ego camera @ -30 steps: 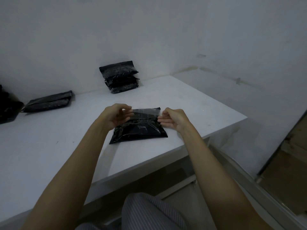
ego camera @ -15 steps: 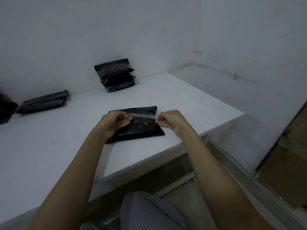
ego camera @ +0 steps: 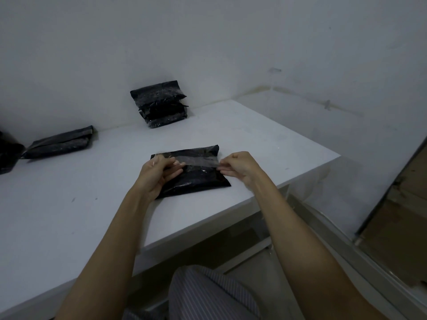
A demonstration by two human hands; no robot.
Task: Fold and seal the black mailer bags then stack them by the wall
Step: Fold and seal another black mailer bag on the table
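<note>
This looks like a small packing room, a place where parcels are made ready to send. A plain white table [ego camera: 254, 144] stands pushed into the corner of two bare white walls [ego camera: 208, 42]. On the table are black mailer bags. One stack of sealed bags [ego camera: 160, 103] sits against the wall. Another flat black bag [ego camera: 60, 142] lies further left, also by the wall. One more black bag [ego camera: 198, 174] lies near the front edge of the table. At the right side is a brown cardboard box [ego camera: 397, 227] on the floor. The room is dim and there are no pictures or home things on the walls.
</note>
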